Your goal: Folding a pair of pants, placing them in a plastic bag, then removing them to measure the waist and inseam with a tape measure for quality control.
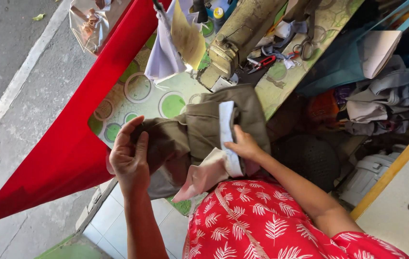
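Sewing surface (140,91), green-circled cloth: your left hand (128,156) grips the olive trousers' (199,129) edge at 9 o'clock; your right hand (244,144) pinches their white lining strip (227,136), lying 12-to-6.

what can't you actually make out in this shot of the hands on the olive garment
Head view only:
- Left hand: fingertips curl into the olive garment, so its grip is hidden.
- Right hand: fingertips tucked under the white lining strip.
- Sewing machine: needle area covered by the garment; its upper part is cut off by the top edge.
- Red-handled snips: too small to tell whether they are open.
- Garment's lower part: hidden behind the person's red patterned top.
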